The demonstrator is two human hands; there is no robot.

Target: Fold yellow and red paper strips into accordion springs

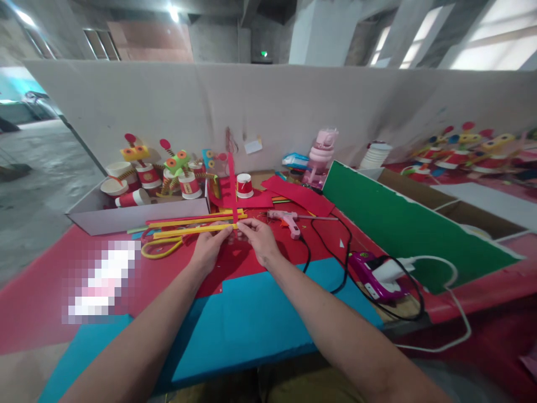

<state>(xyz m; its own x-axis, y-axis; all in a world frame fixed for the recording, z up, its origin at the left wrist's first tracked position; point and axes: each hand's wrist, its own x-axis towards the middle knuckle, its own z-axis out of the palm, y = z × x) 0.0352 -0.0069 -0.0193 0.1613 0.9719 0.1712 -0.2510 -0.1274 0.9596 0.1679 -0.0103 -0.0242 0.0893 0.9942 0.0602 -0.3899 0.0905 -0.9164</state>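
Observation:
Over the red table, my left hand (210, 242) pinches a yellow paper strip (191, 230) near its right end, the strip stretching out to the left. My right hand (259, 238) pinches the spot where this yellow strip meets a red paper strip (232, 187). The red strip extends away from me, at a right angle to the yellow one. The fingertips of both hands nearly touch. More yellow strips (168, 223) and scissors with yellow handles (161, 249) lie left of my left hand. A pink glue gun (289, 222) rests right of my right hand.
A low white box (142, 217) with paper-cup figures stands at the left. Behind the hands is a red-and-white cup (244, 186). A pink bottle (322, 154), a green-sided box (403, 224) and a purple power strip (377, 280) with cables are at the right.

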